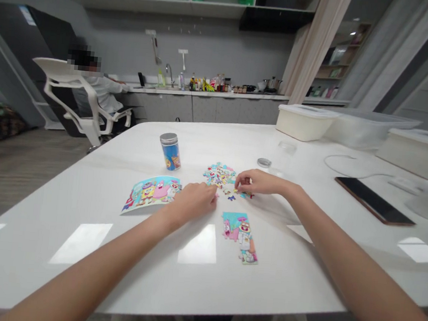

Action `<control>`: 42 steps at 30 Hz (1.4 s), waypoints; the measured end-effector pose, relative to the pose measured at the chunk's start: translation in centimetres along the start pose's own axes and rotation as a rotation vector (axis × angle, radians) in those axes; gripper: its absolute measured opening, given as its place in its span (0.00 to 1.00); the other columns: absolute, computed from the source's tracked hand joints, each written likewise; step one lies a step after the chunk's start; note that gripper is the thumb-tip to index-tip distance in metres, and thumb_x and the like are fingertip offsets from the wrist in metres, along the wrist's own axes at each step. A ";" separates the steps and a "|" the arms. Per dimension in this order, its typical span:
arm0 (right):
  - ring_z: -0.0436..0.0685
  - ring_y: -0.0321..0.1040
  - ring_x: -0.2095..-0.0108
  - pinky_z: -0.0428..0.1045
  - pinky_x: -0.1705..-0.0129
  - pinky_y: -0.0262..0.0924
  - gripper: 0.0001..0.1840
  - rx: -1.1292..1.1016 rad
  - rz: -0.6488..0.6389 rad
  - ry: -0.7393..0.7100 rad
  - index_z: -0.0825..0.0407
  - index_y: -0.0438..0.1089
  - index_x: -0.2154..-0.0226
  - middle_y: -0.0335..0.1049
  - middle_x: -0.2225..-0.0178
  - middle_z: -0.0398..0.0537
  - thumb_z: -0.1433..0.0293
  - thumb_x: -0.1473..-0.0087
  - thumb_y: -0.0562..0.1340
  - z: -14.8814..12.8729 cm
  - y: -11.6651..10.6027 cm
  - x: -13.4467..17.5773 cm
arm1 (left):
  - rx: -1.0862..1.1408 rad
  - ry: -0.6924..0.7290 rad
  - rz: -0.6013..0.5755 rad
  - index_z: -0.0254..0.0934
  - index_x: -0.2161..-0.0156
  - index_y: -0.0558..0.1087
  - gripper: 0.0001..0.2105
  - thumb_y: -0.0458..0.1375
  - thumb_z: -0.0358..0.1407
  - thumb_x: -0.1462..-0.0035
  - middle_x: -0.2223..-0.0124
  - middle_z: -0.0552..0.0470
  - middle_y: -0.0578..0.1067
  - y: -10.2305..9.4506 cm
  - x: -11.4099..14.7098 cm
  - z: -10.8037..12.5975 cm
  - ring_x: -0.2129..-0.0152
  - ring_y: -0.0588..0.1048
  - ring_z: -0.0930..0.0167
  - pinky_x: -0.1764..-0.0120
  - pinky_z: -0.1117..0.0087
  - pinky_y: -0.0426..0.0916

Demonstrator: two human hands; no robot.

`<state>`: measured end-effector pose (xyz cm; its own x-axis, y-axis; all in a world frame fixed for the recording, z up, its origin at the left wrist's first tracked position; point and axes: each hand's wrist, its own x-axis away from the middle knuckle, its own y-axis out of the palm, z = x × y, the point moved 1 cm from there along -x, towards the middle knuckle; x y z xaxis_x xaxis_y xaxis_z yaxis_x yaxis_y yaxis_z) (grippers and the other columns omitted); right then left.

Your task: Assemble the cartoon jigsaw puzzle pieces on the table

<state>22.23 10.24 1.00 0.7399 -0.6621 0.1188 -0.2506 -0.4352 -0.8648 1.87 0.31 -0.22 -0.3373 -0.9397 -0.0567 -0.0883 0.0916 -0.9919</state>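
Observation:
Loose jigsaw puzzle pieces (pixel 218 172) lie in a colourful pile at the middle of the table. My left hand (pixel 198 199) is at the pile's near left side, its fingers curled round a small pink puzzle piece that shows only in part. On the right edge of the pile, my right hand (pixel 256 181) has its fingers bent down among the pieces; whether one is pinched there is hidden. Closer to me lies a joined puzzle section (pixel 243 236) with cartoon figures. A curved picture sheet (pixel 154 192) rests left of my left hand.
A blue picture can (pixel 171 152) with a silver lid stands behind the sheet. Right of the pile are a metal lid (pixel 264 163) and a clear jar (pixel 284 159). A phone (pixel 373 200), a cable and storage boxes (pixel 304 124) occupy the right side. A person (pixel 103 92) sits at the back left.

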 end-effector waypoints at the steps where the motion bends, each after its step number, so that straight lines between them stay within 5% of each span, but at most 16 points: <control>1: 0.53 0.67 0.71 0.47 0.68 0.58 0.11 0.018 0.007 0.007 0.54 0.75 0.61 0.72 0.72 0.46 0.69 0.46 0.61 -0.2 -0.4 0.1 | 0.008 -0.011 0.002 0.35 0.56 0.73 0.13 0.47 0.36 0.37 0.63 0.41 0.79 0.1 -0.1 -0.1 0.65 0.79 0.59 0.64 0.63 0.70; 7: 0.56 0.70 0.62 0.47 0.64 0.59 0.15 0.246 0.037 0.137 0.52 0.74 0.56 0.75 0.60 0.52 0.74 0.43 0.57 -0.4 -1.3 1.0 | 0.059 -0.017 -0.018 0.38 0.53 0.70 0.13 0.47 0.38 0.36 0.64 0.43 0.79 0.6 -0.3 -0.4 0.66 0.79 0.60 0.66 0.64 0.68; 11: 0.59 0.69 0.56 0.50 0.60 0.61 0.16 0.393 0.295 0.083 0.53 0.72 0.53 0.70 0.53 0.56 0.75 0.40 0.53 0.5 0.7 2.0 | 0.017 -0.031 -0.002 0.37 0.52 0.69 0.13 0.46 0.38 0.36 0.66 0.42 0.78 0.5 -0.3 -0.3 0.68 0.79 0.59 0.68 0.64 0.67; 17: 0.59 0.69 0.57 0.53 0.55 0.63 0.12 0.280 0.472 0.002 0.52 0.73 0.60 0.69 0.56 0.54 0.73 0.40 0.55 2.5 2.6 3.4 | -0.022 -0.035 -0.012 0.35 0.52 0.69 0.14 0.46 0.37 0.37 0.68 0.42 0.78 0.1 -0.1 0.0 0.71 0.78 0.60 0.69 0.65 0.66; 28: 0.61 0.68 0.53 0.59 0.48 0.63 0.15 0.189 0.386 -0.178 0.51 0.75 0.57 0.71 0.54 0.54 0.75 0.43 0.56 0.5 4.0 3.7 | -0.104 0.040 -0.074 0.33 0.58 0.73 0.15 0.44 0.32 0.34 0.69 0.39 0.78 -0.4 0.4 0.9 0.70 0.79 0.59 0.70 0.64 0.68; 42: 0.61 0.68 0.54 0.59 0.51 0.65 0.16 0.152 0.401 -0.138 0.49 0.76 0.56 0.72 0.55 0.53 0.73 0.41 0.56 0.9 4.5 3.6 | -0.132 0.103 0.028 0.32 0.62 0.72 0.11 0.47 0.29 0.35 0.72 0.41 0.77 0.1 0.7 1.1 0.70 0.79 0.62 0.72 0.67 0.66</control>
<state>24.36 6.43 -2.95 0.6820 -0.6683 -0.2971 -0.4474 -0.0599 -0.8923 2.62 -0.67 -0.48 -0.4354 -0.8979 -0.0652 -0.1980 0.1662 -0.9660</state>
